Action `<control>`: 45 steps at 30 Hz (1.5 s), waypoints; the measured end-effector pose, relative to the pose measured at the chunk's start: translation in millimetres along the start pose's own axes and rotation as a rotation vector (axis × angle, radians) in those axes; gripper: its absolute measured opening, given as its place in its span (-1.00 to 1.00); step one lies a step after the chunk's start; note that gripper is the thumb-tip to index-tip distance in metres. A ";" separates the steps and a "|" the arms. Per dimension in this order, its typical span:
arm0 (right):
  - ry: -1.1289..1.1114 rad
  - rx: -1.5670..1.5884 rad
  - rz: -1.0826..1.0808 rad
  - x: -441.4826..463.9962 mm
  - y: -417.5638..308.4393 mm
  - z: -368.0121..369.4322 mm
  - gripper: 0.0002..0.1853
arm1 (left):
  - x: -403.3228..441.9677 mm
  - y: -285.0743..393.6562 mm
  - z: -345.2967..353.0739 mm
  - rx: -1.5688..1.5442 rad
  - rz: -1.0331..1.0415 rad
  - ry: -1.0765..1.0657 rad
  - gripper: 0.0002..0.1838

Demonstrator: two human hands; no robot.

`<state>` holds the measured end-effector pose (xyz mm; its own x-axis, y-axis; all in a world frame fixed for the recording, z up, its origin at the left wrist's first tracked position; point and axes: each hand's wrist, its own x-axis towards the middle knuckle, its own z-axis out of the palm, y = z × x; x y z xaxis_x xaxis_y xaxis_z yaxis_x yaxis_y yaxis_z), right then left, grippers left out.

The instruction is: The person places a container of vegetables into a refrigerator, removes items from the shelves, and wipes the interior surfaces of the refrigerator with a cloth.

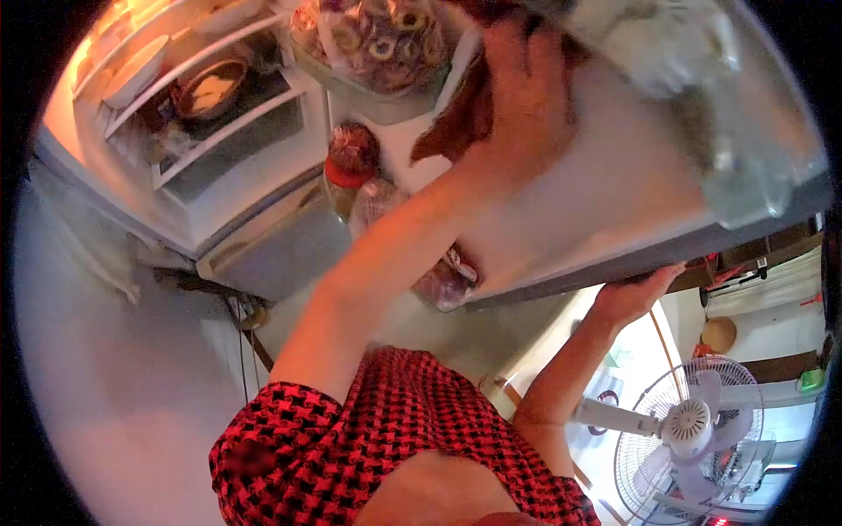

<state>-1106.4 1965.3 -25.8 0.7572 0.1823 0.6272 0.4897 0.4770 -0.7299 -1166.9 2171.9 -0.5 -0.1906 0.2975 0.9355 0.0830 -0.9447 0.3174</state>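
Observation:
My left hand (pixel 531 96) reaches across the white inner side of the fridge door (pixel 605 184). Its fingers bend over a dark reddish-brown, crumpled thing (pixel 456 118), whose kind I cannot make out; the fingertips are blurred and partly hidden. Next to it is a clear bag of ring-shaped pieces (pixel 381 44). Below the left forearm lie a red-banded bottle or jar (pixel 351 162) and a plastic-wrapped packet (pixel 447 280). My right hand (pixel 636 294) rests against the door's outer edge with its fingers stretched out, holding nothing visible.
Fridge shelves at upper left hold a white bowl (pixel 139 70) and a darker bowl with pale food (pixel 213 90). A clear plastic door bin (pixel 750 180) juts out at the right. A white electric fan (pixel 688 425) stands behind the door, near my right arm.

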 end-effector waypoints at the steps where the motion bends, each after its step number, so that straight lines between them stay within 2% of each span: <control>1: -0.004 0.013 -0.014 1.7 3.3 -1.2 -0.40 | -6.2 -8.0 5.0 0.032 0.004 -0.038 -0.50; 3: 0.038 -0.092 -0.021 4.4 0.9 11.1 -0.42 | -6.3 4.8 -10.5 -0.059 0.005 0.008 -0.49; 5: 0.192 0.069 0.093 12.5 -0.7 21.5 -0.44 | -29.7 9.6 -21.3 -0.161 0.026 0.083 -0.47; 7: 0.144 0.045 -0.009 23.5 6.9 24.7 -0.46 | -85.1 -2.6 -20.2 0.061 -0.171 -0.141 -0.43; 9: 0.110 0.138 0.044 36.6 20.0 14.1 -0.48 | -112.0 -11.0 -30.5 -0.046 -0.222 -0.148 -0.42; 11: 0.119 0.085 -0.004 44.4 26.3 13.9 -0.48 | -103.3 -7.7 -28.3 -0.146 -0.275 -0.136 -0.41; 13: 0.030 0.074 0.030 50.4 31.0 10.2 -0.42 | -74.3 -10.9 -17.5 -0.199 -0.002 -0.063 -0.37; 14: -0.031 0.091 0.002 51.5 32.4 8.2 -0.44 | -55.7 -13.3 -2.0 -0.211 0.106 0.055 -0.36; 15: -0.030 0.082 -0.008 50.5 30.0 10.2 -0.44 | -34.2 -5.6 5.0 -0.223 0.102 0.062 -0.36; 17: 0.113 0.120 0.013 42.0 25.9 16.6 -0.48 | 6.5 11.8 12.1 -0.343 -0.141 0.221 -0.58; 20: 0.078 0.123 0.043 40.1 23.3 14.7 -0.50 | 16.5 25.9 22.0 -0.237 -0.107 0.311 -0.51; 23: 0.129 0.125 0.092 38.1 14.2 25.0 -0.50 | 1.1 58.6 29.1 -0.369 -0.127 0.268 -0.53; 25: 0.070 0.137 -0.014 39.4 20.4 21.0 -0.50 | -6.9 80.6 30.5 -0.465 -0.132 0.229 -0.56; 26: 0.055 0.101 -0.012 41.4 23.3 14.5 -0.48 | -8.9 93.6 33.1 -0.455 -0.128 0.227 -0.56; 27: 0.054 0.108 -0.002 45.6 24.8 9.1 -0.48 | -10.6 107.5 36.1 -0.590 -0.150 0.213 -0.58; 28: -0.015 0.221 0.076 48.4 24.6 6.1 -0.48 | -11.0 113.2 34.3 -0.722 -0.176 0.196 -0.60; 29: -0.083 0.334 0.156 48.0 26.2 4.2 -0.48 | -12.3 111.5 33.0 -0.710 -0.178 0.187 -0.60; 30: -0.083 0.182 0.055 47.5 27.5 3.9 -0.49 | -11.7 108.1 32.7 -0.747 -0.149 0.161 -0.63; 32: -0.049 0.153 0.037 42.5 18.5 14.4 -0.49 | -18.1 96.2 33.1 -0.801 -0.068 0.064 -0.76; 33: -0.014 0.120 0.008 39.8 16.2 17.3 -0.50 | -25.8 85.9 29.4 -0.788 -0.070 0.062 -0.76; 35: -0.011 0.168 0.029 38.9 17.8 15.6 -0.52 | -53.1 59.5 18.4 -0.624 0.190 -0.224 -0.81; 36: 0.006 0.161 0.018 38.8 17.2 16.1 -0.53 | -74.8 43.7 10.3 -0.478 0.171 -0.441 -0.79; 38: 0.025 0.151 0.045 35.9 13.8 18.2 -0.55 | -112.1 6.8 6.1 -0.565 0.067 -0.410 -0.70; 40: 0.080 0.148 0.092 37.5 14.0 20.1 -0.55 | -126.5 -14.9 -14.5 -0.177 -0.051 -0.470 -0.57; 41: 0.117 0.153 0.122 40.6 16.5 20.8 -0.55 | -116.3 -23.8 -38.7 -0.163 -0.083 -0.537 -0.62; 42: 0.069 0.096 0.020 41.7 22.1 16.7 -0.52 | -103.9 -27.1 -54.3 -0.151 -0.110 -0.600 -0.65; 43: 0.079 0.124 0.067 40.6 23.2 14.7 -0.47 | -120.0 -28.8 -48.2 -0.161 -0.105 -0.606 -0.65; 45: 0.084 0.131 0.034 41.1 28.7 8.4 -0.42 | -161.1 -37.6 -27.1 -0.140 -0.417 -0.116 -0.60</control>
<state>-1064.9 1993.7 -18.6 0.8083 0.1302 0.5742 0.4070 0.5810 -0.7048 -1165.9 2155.7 -167.3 -0.0676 0.6625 0.7460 -0.1125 -0.7480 0.6541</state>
